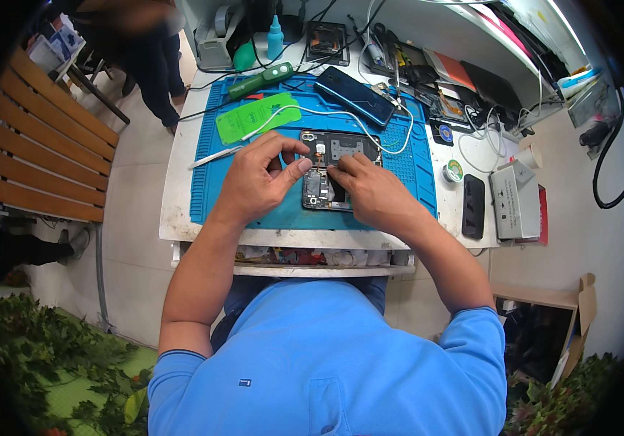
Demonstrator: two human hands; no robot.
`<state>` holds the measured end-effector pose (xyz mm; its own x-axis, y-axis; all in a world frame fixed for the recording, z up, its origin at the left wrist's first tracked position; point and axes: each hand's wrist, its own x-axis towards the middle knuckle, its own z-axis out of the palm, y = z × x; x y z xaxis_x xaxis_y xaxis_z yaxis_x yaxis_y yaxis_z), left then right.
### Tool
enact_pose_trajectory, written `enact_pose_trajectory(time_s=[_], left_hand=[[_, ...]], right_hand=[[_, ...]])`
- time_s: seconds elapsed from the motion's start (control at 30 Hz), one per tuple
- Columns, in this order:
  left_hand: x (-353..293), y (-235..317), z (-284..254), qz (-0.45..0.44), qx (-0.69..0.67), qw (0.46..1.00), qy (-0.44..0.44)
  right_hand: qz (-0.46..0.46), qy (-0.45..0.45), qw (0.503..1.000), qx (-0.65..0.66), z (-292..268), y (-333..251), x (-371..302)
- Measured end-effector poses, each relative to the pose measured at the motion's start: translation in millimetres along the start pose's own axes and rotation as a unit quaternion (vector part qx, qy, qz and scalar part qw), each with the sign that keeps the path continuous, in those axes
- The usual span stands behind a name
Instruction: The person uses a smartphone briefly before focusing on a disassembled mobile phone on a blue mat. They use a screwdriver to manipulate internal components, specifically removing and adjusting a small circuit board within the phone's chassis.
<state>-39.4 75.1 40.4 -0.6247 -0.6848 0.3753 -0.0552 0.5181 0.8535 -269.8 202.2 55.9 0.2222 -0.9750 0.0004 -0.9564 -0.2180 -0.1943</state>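
A smartphone with its back off [345, 149] lies on a blue work mat [268, 211] in front of me, its circuit board and inner parts showing. My left hand [265, 178] is at the phone's left edge, thumb and index fingertips apart with nothing visible between them. Over the phone's lower right, my right hand [377, 190] has its fingers pressed together on the inner parts. Whatever those fingertips hold, if anything, is hidden under them. Just beyond the phone lies a dark blue phone [354, 98], with a white cable [326, 112] curving past it.
Left on the mat are a green card [259, 118], a green handheld tool [261, 81] and a white pen-like tool [215, 158]. A blue bottle [275, 38] stands behind. Rightward sit a black phone [473, 206], a small round tin [453, 171] and a white box [513, 200]. A person stands far left.
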Motion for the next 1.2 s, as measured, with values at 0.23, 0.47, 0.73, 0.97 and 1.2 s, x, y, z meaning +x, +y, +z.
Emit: enact_pose_trajectory(time_s=[0.23,0.47,0.73,0.97,1.2], left_hand=[[1,-3,2,-0.004,0.002,1.0,-0.003],[0,-3,2,-0.01,0.009,1.0,-0.003],[0,-4,2,0.0,0.012,1.0,0.001],[-1,-5,-6,-0.005,0.004,0.999,0.036],[-4,13,-52,-0.06,0.083,0.99,0.096]], right_hand=[[-0.025,0.09,0.995,0.043,11,13,-5],[-0.011,0.081,0.995,0.05,9,10,0],[-0.033,0.111,0.993,-0.011,18,6,-5],[-0.001,0.149,0.988,0.024,19,-11,-13],[0.043,0.143,0.987,0.061,30,-23,-16]])
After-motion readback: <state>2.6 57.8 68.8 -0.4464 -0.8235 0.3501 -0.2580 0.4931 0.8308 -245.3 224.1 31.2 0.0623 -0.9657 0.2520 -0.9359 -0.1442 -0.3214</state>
